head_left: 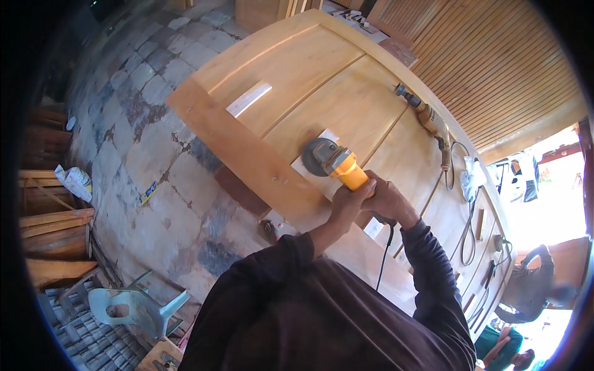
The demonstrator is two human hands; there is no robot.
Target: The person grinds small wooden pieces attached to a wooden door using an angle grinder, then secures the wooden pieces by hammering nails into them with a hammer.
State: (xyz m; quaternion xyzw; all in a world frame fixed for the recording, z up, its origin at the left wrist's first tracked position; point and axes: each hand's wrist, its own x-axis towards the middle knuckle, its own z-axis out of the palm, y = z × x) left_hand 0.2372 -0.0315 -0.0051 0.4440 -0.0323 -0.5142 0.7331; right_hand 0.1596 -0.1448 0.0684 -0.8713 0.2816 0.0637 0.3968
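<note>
Both of my hands are wrapped round the yellow body of an angle grinder (351, 172). My left hand (351, 201) closes on it from the left, and my right hand (388, 198) holds its rear end from the right. The grinder's dark round disc (317, 157) is over the near part of a large wooden door panel (247, 145), beside a pale strip. Whether the disc touches the wood I cannot tell. A black cord (388, 247) hangs down from below my right hand.
A drill-like tool (428, 120) with a cord and a plastic bag (473, 176) lie on the panel's right side. A pale green plastic chair (137, 309) stands lower left, near stacked wood (55, 232). Two people (531, 284) are at the lower right.
</note>
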